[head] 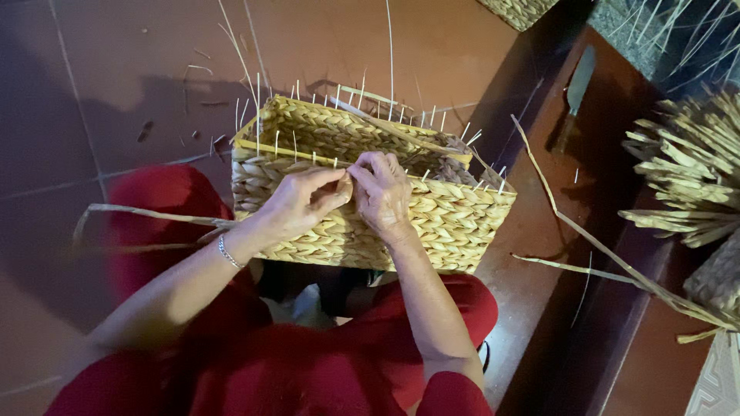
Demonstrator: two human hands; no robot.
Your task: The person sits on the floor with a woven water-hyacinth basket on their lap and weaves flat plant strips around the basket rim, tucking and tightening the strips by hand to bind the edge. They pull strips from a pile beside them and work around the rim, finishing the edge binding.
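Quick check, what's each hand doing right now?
Left hand: fingers pinched shut on the rim of the woven basket.
Right hand: curled closed on the same rim, beside the left.

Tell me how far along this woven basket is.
Done: the rectangular basket has its near wall braided up to the rim. In hand: the left hand and right hand meet at the near top edge, pinching a strand. Left: thin pale stakes stick up around the rim untrimmed, and a loose flat strand trails off the left side. A bundle of dried strands lies to the right.
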